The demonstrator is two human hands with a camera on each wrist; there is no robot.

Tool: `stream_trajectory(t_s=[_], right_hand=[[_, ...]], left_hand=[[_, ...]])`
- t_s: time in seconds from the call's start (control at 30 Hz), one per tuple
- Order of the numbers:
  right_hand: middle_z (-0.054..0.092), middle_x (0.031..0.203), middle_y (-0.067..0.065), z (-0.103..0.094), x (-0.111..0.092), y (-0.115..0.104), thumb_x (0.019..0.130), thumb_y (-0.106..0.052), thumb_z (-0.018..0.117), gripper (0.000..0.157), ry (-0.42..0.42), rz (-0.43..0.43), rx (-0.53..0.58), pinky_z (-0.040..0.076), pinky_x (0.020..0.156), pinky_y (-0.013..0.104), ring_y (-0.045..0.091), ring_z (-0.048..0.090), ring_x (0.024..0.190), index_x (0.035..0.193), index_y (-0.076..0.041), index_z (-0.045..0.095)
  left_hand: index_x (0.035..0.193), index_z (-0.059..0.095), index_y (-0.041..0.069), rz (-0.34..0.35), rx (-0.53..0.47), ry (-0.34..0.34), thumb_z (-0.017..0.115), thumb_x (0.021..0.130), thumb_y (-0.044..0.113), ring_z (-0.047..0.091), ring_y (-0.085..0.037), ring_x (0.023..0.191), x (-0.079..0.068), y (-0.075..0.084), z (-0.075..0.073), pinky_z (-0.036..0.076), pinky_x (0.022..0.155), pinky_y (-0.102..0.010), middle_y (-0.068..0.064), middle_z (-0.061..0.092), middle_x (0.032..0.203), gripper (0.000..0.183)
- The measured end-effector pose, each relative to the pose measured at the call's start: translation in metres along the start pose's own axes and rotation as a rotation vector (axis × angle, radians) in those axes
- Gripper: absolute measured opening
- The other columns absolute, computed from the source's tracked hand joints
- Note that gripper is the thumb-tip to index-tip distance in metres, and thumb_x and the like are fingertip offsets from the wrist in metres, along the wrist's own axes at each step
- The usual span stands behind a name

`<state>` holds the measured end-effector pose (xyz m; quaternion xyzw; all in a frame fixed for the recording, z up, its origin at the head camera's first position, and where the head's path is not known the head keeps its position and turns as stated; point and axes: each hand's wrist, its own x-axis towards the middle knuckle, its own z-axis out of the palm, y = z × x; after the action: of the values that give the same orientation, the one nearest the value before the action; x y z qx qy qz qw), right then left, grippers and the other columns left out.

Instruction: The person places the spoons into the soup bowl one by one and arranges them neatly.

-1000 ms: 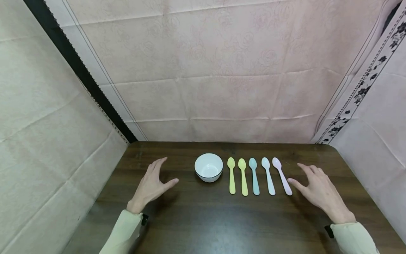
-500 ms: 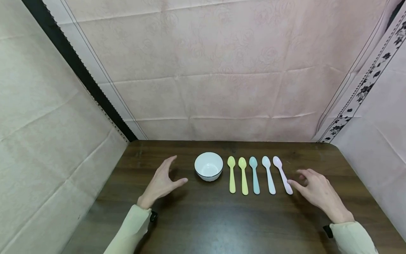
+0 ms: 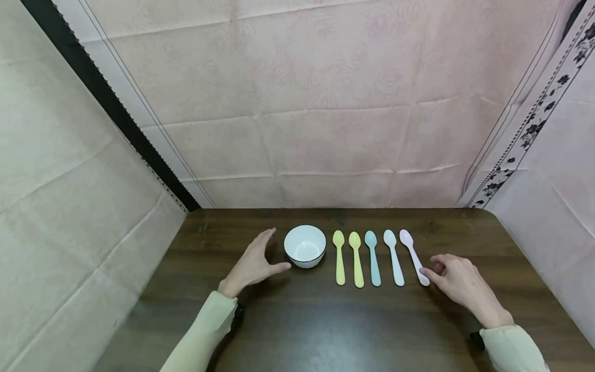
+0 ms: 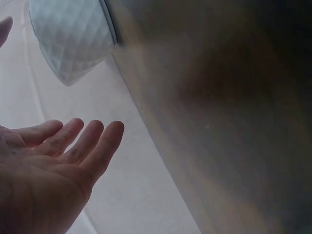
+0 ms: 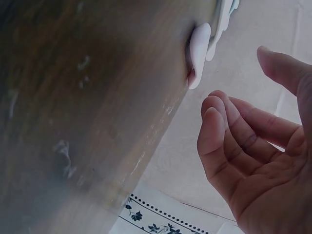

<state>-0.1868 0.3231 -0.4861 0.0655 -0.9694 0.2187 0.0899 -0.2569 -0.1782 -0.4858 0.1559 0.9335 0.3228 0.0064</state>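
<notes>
Pale cloth hangs at twelve o'clock beyond the brown table, apparently there to screen off the background. Over the table, the person's left hand has thumb and fingers spread well apart, holding nothing, curved probably to suit a round wall. The right hand is empty too, its fingers loosely bent and its thumb apart from them, a shape that would suit a thin handle. The white bowl stands upright between two and three o'clock from the left hand, just beside it. Smallest are the spoons, in a row from the bowl's three o'clock: two yellow spoons, a blue spoon, a pale blue spoon and a lilac spoon. Their handles point roughly to six, presumably for easy reach; the lilac one slants towards five, its end near the right thumb.
</notes>
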Motion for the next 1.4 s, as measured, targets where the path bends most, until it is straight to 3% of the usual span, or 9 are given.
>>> stream_trajectory(t_s=[0.47, 0.63, 0.87, 1.4], right_hand=[[0.07, 0.079, -0.002, 0.008, 0.004, -0.002, 0.095, -0.028, 0.085, 0.027, -0.039, 0.007, -0.02, 0.047, 0.066, 0.037, 0.014, 0.059, 0.071, 0.099, -0.003, 0.078], [0.068, 0.077, -0.003, 0.012, 0.005, -0.001, 0.095, -0.029, 0.086, 0.028, -0.064, 0.017, -0.02, 0.045, 0.066, 0.036, 0.013, 0.057, 0.071, 0.098, -0.003, 0.078], [0.069, 0.08, -0.002, 0.014, 0.008, 0.001, 0.096, -0.031, 0.085, 0.032, -0.107, 0.038, -0.011, 0.046, 0.067, 0.036, 0.013, 0.057, 0.072, 0.102, -0.001, 0.078], [0.064, 0.077, -0.004, 0.015, 0.013, -0.003, 0.097, -0.028, 0.083, 0.023, -0.149, 0.039, -0.015, 0.04, 0.065, 0.03, 0.013, 0.051, 0.071, 0.094, -0.007, 0.075]], left_hand=[[0.17, 0.036, 0.009, -0.004, -0.055, -0.034, 0.089, 0.085, 0.054, 0.037, -0.041, 0.163, 0.018, 0.005, 0.021, 0.039, 0.126, -0.066, -0.016, 0.038, 0.176, 0.109], [0.169, 0.038, 0.008, 0.01, -0.063, -0.039, 0.09, 0.084, 0.053, 0.039, -0.041, 0.162, 0.025, 0.009, 0.025, 0.04, 0.125, -0.066, -0.017, 0.039, 0.175, 0.109], [0.165, 0.044, 0.004, 0.051, -0.06, -0.018, 0.095, 0.079, 0.049, 0.048, -0.043, 0.155, 0.033, 0.01, 0.028, 0.044, 0.122, -0.063, -0.02, 0.048, 0.169, 0.109], [0.166, 0.044, 0.009, 0.036, -0.035, -0.068, 0.096, 0.078, 0.053, 0.05, -0.041, 0.153, 0.039, 0.014, 0.024, 0.046, 0.12, -0.063, -0.015, 0.053, 0.167, 0.112]])
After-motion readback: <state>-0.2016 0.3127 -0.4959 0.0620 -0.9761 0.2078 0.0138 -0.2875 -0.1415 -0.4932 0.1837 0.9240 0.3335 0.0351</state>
